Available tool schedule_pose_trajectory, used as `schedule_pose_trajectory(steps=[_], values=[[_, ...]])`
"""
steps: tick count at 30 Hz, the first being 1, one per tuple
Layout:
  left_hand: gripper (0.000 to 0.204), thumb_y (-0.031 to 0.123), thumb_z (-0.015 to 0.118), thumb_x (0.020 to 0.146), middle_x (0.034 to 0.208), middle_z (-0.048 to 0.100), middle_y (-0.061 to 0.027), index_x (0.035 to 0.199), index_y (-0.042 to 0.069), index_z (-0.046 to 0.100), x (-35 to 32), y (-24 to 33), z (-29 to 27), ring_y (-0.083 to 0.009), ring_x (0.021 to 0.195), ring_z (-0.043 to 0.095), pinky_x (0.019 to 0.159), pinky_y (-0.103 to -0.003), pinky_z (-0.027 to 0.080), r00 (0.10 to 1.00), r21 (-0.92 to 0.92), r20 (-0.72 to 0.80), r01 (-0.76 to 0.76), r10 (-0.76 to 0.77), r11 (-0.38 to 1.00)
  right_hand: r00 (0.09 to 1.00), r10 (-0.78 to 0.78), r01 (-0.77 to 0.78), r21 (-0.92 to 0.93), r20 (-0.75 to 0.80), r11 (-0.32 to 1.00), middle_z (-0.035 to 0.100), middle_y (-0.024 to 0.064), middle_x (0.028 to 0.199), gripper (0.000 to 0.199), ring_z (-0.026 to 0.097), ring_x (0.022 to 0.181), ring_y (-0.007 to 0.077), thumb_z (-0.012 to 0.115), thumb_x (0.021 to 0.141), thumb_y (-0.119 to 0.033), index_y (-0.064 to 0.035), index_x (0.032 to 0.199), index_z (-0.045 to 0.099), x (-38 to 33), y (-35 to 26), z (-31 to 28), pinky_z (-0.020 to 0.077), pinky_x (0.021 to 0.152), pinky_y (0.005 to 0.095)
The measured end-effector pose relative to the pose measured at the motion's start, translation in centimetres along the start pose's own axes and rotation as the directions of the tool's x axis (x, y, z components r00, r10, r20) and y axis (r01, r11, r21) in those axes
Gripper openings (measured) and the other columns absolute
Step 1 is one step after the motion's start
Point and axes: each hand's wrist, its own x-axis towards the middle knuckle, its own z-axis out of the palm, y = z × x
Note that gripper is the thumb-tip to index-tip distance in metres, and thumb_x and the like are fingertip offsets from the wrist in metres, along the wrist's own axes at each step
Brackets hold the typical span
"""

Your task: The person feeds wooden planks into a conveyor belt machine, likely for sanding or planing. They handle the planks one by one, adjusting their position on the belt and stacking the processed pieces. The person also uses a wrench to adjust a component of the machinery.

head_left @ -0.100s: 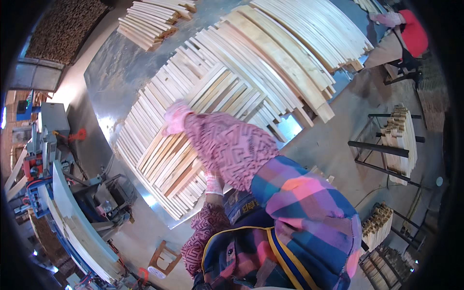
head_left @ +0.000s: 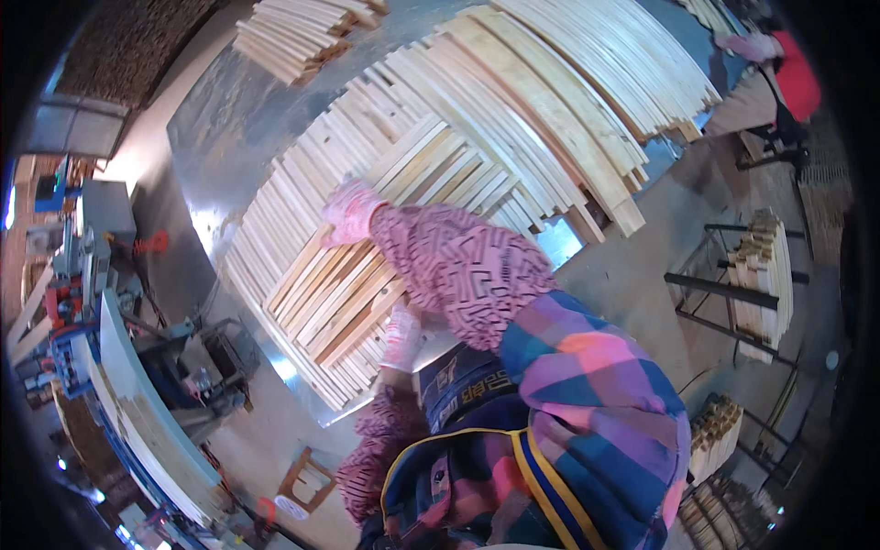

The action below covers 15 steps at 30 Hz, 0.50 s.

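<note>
Pale wooden strips (head_left: 302,197) lie side by side across a metal table (head_left: 229,119). On top of them, nearer me, rests a bundle of browner wooden strips (head_left: 335,289). My right hand (head_left: 353,213), in a whitish-pink glove, reaches across to the far ends of this bundle, its thumb apart from its fingers. My left hand (head_left: 401,339), gloved too, is at the bundle's near right end, by the table edge. The left fingertips are partly hidden against the wood. A second group of browner strips (head_left: 431,174) lies just beyond my right forearm.
Long wide boards (head_left: 541,101) and further strips cover the table's right side. Another strip pile (head_left: 298,37) sits at the far edge. Machinery (head_left: 119,367) stands left, near a small stool (head_left: 305,483). Racks of strips (head_left: 761,275) stand right. A person in red (head_left: 796,78) is at far right.
My right hand has shifted slightly right over the strips and is less blurred. My left hand has moved a little up and left. The whole view has tilted slightly.
</note>
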Motion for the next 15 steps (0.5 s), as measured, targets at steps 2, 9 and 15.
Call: schedule_pose_trajectory(steps=[2, 9, 15], values=[[0.064, 0.046, 0.068, 0.093, 0.111, 0.071, -0.0112, 0.135, -0.001, 0.058, -1.2, 2.8, -2.4, -0.0197, 0.093, 0.065, 0.078, -0.035, 0.053, 0.991, 0.024, 0.134, -0.02, 0.016, 1.0, 0.957, 0.01, 0.001, 0.039, -0.29, 0.999, 0.067, 0.0187, 0.13, 0.07, 0.06, 0.124, 0.0356, 0.064, 0.088, -0.059, -0.0031, 0.13, 0.065, -1.1, 1.4, 1.3, 0.0404, 0.111, 0.0475], [0.062, 0.037, 0.069, 0.095, 0.113, 0.07, -0.0137, 0.138, -0.006, 0.055, 5.4, 11.4, -17.8, -0.019, 0.099, 0.064, 0.094, -0.032, 0.05, 0.889, 0.351, -0.171, -0.349, 0.426, 0.869, 0.348, 0.611, -0.184, 0.587, -0.712, 0.789, 0.061, 0.0187, 0.139, 0.069, 0.058, 0.126, 0.0361, 0.075, 0.085, -0.037, -0.003, 0.142, 0.054, -17.2, 3.8, 4.4, 0.044, 0.109, 0.0439], [0.064, 0.042, 0.066, 0.096, 0.141, 0.056, -0.0203, 0.146, 0.006, 0.05, 22.7, 8.4, -22.7, -0.0376, 0.13, 0.051, 0.112, -0.049, 0.039, 0.772, 0.937, 0.135, -0.303, 0.622, 0.173, 0.463, 0.877, 0.108, 0.974, 0.128, -0.199, 0.067, 0.0093, 0.116, 0.051, 0.066, 0.104, 0.0178, 0.062, 0.1, -0.042, -0.008, 0.138, 0.059, -24.0, -7.1, 17.0, 0.0544, 0.09, 0.0337]])
